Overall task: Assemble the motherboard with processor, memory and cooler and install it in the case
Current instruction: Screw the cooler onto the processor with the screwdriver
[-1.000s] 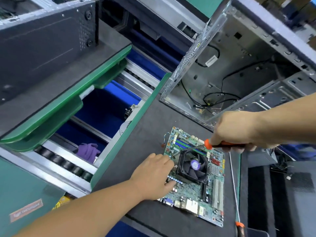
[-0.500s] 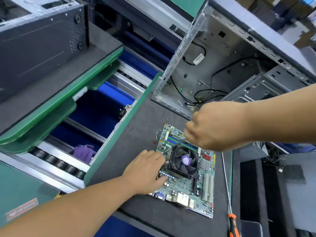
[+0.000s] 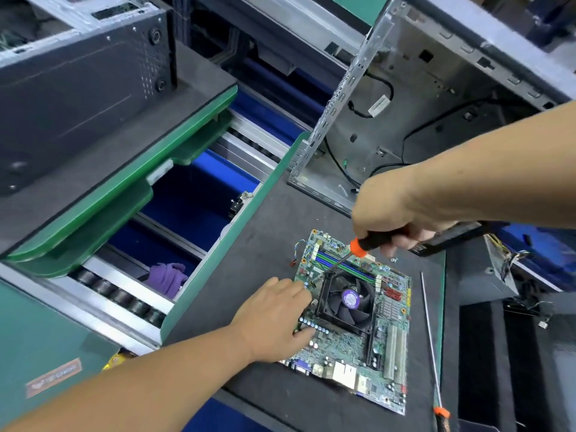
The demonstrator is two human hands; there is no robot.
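A green motherboard point(image 3: 352, 347) lies flat on the dark mat, with a black fan cooler point(image 3: 347, 299) bearing a purple centre label mounted on it and memory slots point(image 3: 339, 263) beyond the cooler. My left hand point(image 3: 274, 319) presses flat on the board's left edge beside the cooler. My right hand point(image 3: 396, 207) grips a screwdriver point(image 3: 364, 244) with a black and orange handle; its shaft slants down to the cooler's far left corner. The open metal case point(image 3: 405, 120) stands behind the board with loose black cables inside.
A second long screwdriver point(image 3: 431, 344) lies on the mat right of the board. A small screw point(image 3: 393, 260) sits near the board's far edge. A roller conveyor point(image 3: 124, 297) with a purple cloth point(image 3: 166, 277) runs on the left; another closed case point(image 3: 78, 82) sits far left.
My right hand has lifted and drawn back a little, so the orange and black handle shows again while the tip stays at the cooler's corner. My left hand has stayed on the board.
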